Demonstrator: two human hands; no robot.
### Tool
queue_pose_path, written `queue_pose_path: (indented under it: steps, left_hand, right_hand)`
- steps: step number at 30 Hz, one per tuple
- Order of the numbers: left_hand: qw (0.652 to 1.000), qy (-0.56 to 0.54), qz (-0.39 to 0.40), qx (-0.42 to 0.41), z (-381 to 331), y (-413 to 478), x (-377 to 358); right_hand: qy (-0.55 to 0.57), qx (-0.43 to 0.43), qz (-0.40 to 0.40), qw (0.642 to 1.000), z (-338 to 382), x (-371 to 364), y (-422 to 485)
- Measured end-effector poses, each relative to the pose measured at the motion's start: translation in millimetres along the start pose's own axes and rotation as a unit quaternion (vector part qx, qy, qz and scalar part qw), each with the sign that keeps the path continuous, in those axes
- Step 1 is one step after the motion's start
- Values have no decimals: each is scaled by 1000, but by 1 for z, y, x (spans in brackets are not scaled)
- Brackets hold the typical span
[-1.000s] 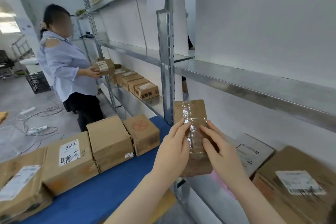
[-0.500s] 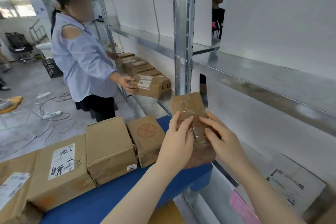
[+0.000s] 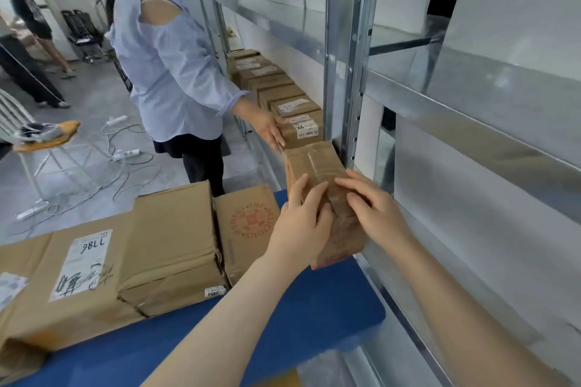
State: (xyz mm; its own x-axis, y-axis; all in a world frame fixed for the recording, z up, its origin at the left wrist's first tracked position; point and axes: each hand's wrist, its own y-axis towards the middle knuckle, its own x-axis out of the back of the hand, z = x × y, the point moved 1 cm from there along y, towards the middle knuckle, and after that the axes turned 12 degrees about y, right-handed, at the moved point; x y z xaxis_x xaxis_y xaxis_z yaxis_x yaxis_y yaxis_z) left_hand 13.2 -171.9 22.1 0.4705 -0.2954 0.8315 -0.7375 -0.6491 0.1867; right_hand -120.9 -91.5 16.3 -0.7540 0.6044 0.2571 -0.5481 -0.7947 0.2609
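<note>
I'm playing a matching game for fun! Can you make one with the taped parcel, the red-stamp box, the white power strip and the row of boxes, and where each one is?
1 taped parcel
2 red-stamp box
3 power strip
4 row of boxes

A on the metal rack
B on the floor
C held by the left hand and right hand
D on the blue table

Pairs: 1-C, 2-D, 3-B, 4-A
</note>
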Motion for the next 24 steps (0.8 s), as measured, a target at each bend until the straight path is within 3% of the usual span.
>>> queue_pose_path:
  steps: [11,18,24]
  left_hand:
    - [987,137,80,36,57,14,-37]
    - [978,195,63,34,78,13,-44]
    - [974,190,104,64,82,16,-40]
  right_hand:
    - [-45,-19,75,996,-67,-42,30]
    - [-81,34,54,995,-86,-59,35]
    - [-109,31,27,993,-80,-56,33]
